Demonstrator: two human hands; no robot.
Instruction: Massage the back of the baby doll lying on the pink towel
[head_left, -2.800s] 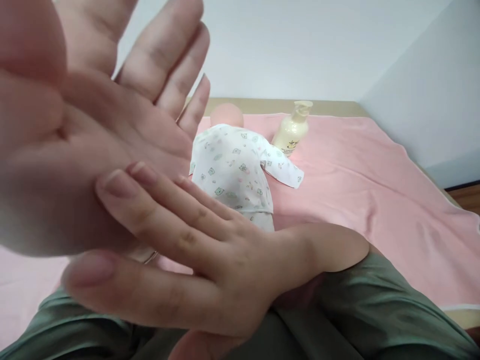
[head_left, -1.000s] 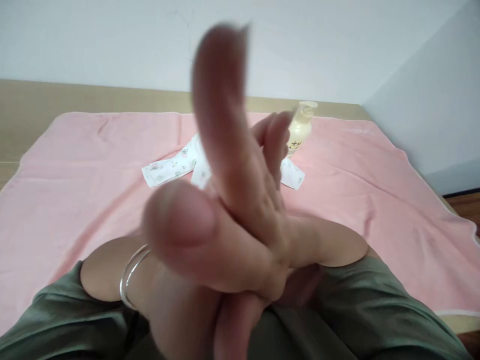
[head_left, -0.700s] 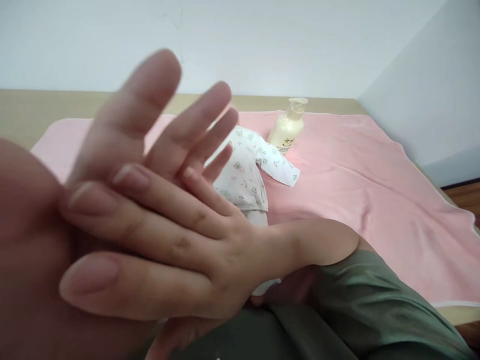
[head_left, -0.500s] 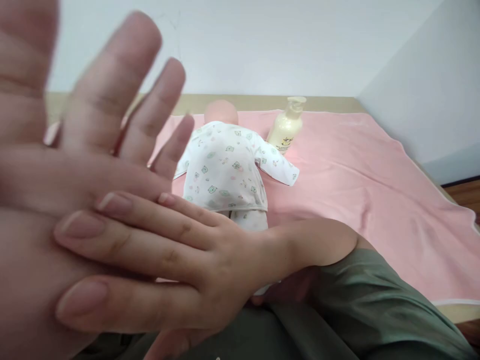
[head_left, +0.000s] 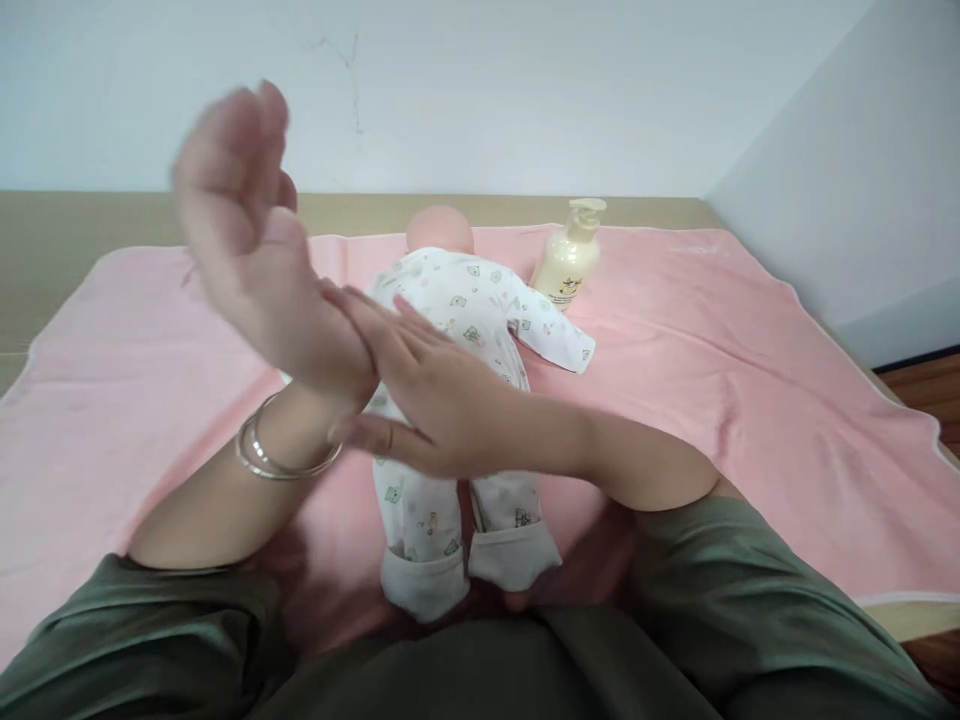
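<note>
My left hand [head_left: 255,235] is raised at the left, bent at the wrist, its fingers apart and loosely curled, with nothing in them; motion smears it a little. Against the heel and wrist of that hand lies my right hand [head_left: 442,400], fingers stretched out and thumb apart below. Thin bangles [head_left: 259,455] circle my left forearm. Beneath both hands a baby doll [head_left: 442,230] lies on the pink sheet, head at the far end, in a white printed top [head_left: 480,300] and trousers [head_left: 424,510]. My arms partly cover its middle and its left-hand sleeve.
A cream pump bottle [head_left: 566,260] stands on the pink sheet [head_left: 712,400], by the doll's right-hand sleeve. Behind the sheet runs a pale board edge [head_left: 645,210] along a white wall [head_left: 480,100]. My dark green sleeves [head_left: 742,590] fill the lower corners.
My left hand has drawn back from close to the camera, and its palm has turned from view. My right hand has slid from the left palm down to the wrist.
</note>
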